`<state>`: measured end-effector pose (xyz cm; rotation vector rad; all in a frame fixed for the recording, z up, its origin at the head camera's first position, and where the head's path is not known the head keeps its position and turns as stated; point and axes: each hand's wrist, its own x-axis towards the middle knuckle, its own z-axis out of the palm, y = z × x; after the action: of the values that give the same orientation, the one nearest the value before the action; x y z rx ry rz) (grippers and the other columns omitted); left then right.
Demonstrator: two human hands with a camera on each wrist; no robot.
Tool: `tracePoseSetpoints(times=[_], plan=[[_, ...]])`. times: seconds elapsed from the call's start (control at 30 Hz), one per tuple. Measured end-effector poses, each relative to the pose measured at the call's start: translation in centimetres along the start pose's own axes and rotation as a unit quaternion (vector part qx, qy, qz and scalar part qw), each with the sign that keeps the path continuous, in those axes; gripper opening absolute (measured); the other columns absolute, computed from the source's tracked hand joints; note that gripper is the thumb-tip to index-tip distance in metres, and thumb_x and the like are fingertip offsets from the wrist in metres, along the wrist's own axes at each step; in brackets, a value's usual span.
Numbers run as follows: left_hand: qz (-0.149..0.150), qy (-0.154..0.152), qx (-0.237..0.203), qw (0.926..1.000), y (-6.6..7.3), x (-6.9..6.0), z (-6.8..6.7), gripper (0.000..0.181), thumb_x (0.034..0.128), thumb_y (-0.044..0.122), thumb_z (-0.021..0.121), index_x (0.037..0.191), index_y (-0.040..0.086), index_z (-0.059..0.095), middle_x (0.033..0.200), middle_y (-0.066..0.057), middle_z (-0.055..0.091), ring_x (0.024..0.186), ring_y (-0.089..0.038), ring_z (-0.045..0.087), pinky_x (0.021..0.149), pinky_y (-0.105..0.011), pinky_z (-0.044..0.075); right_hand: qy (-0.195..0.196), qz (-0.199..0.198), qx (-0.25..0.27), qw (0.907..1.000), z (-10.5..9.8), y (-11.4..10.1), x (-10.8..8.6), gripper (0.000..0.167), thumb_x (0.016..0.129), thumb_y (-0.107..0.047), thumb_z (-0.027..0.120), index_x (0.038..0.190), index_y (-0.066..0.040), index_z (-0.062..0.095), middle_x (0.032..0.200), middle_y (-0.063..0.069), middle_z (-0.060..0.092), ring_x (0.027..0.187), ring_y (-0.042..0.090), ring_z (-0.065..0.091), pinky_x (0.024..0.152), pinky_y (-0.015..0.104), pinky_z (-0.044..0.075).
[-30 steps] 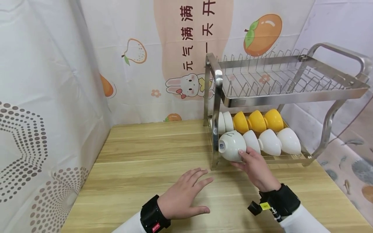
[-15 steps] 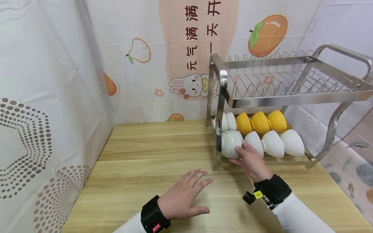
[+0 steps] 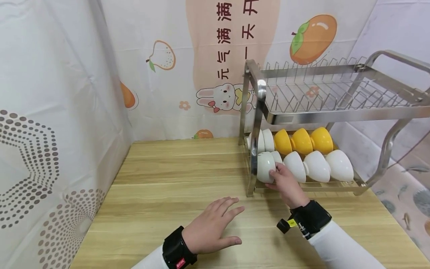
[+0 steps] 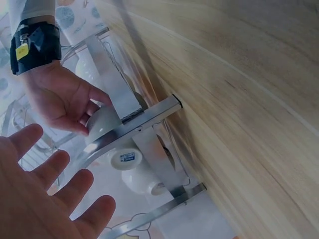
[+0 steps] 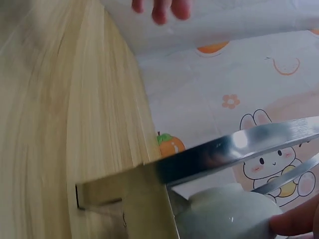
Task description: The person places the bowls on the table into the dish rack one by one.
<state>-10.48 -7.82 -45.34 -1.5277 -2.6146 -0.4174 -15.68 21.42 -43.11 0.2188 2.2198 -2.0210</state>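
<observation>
My right hand (image 3: 287, 185) grips the rim side of a white bowl (image 3: 265, 168) at the left end of the front row on the rack's lower tier. The bowl lies on its side behind the rack's left front post, which hides its base in the head view. In the right wrist view, fingertips touch the bowl (image 5: 229, 211) inside the metal frame. Directly right of it, more white bowls (image 3: 317, 166) stand on edge in the same row. My left hand (image 3: 215, 226) hovers over the wooden table with fingers spread, holding nothing.
The steel two-tier dish rack (image 3: 346, 115) stands at the table's right, its upper tier of wire slots above the bowls. Yellow bowls (image 3: 301, 142) and white bowls (image 3: 268, 140) fill the back row. A printed curtain (image 3: 158, 112) backs the wooden table (image 3: 174, 179).
My right hand has moved the bowl back into the lower tier and turned it, so its base no longer shows in the head view. The left hand has stayed put.
</observation>
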Motion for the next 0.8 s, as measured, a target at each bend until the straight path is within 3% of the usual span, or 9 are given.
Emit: tracePoseSetpoints(times=[0.13,0.23,0.33,0.47,0.63,0.8], plan=[[-0.001,-0.006,-0.003,1.0,0.1,0.0,0.1,0.077,0.0958,0.068,0.038,0.158,0.026,0.021,0.16,-0.002,0.024,0.146,-0.02,0.025,0.116,-0.043,0.029,0.019,-0.021,-0.075,0.9968,-0.1,0.1,-0.3,0.048,0.108,-0.014,0.034,0.15,0.008,0.024,0.144,0.03,0.038,0.122,0.039,0.048,0.085,0.036,0.057],[-0.002,-0.009,-0.003,1.0,0.2,0.0,0.2,0.077,0.096,0.069,0.037,0.158,0.027,0.021,0.16,-0.002,0.024,0.147,-0.02,0.025,0.116,-0.043,0.03,0.045,-0.054,-0.164,0.9839,-0.3,0.4,-0.6,0.045,0.107,-0.016,0.04,0.144,0.009,0.033,0.133,0.03,0.049,0.107,0.036,0.058,0.075,0.035,0.058],[-0.003,-0.011,-0.003,0.9999,0.3,0.0,0.2,0.076,0.0962,0.068,0.036,0.158,0.026,0.022,0.16,-0.002,0.024,0.146,-0.02,0.025,0.116,-0.043,0.03,0.08,-0.095,-0.272,0.9543,-0.4,0.8,-0.7,0.041,0.105,-0.017,0.048,0.136,0.009,0.042,0.111,0.024,0.06,0.087,0.028,0.062,0.068,0.035,0.054],[-0.003,-0.014,-0.004,0.9999,0.4,-0.1,0.2,0.075,0.0964,0.066,0.041,0.157,0.025,0.024,0.16,-0.003,0.025,0.146,-0.021,0.026,0.116,-0.043,0.03,0.118,-0.146,-0.374,0.9084,-0.5,1.2,-0.7,0.043,0.101,-0.016,0.055,0.134,0.009,0.044,0.093,0.016,0.062,0.072,0.022,0.056,0.062,0.035,0.047],[-0.007,-0.015,-0.008,0.9998,0.5,-0.1,0.4,0.076,0.0959,0.064,0.046,0.157,0.025,0.025,0.16,-0.002,0.026,0.146,-0.021,0.026,0.116,-0.044,0.03,0.132,-0.19,-0.455,0.8602,-0.3,1.3,-0.6,0.053,0.099,-0.014,0.058,0.142,0.009,0.038,0.076,0.012,0.061,0.057,0.02,0.052,0.048,0.034,0.042],[-0.01,-0.01,-0.005,0.9999,0.6,0.0,0.5,0.076,0.0962,0.066,0.042,0.157,0.024,0.026,0.16,-0.002,0.025,0.146,-0.02,0.026,0.116,-0.043,0.03,0.124,-0.214,-0.519,0.8186,0.2,0.7,-0.3,0.052,0.098,-0.012,0.056,0.141,0.012,0.038,0.057,0.003,0.046,0.044,0.015,0.043,0.039,0.031,0.034]])
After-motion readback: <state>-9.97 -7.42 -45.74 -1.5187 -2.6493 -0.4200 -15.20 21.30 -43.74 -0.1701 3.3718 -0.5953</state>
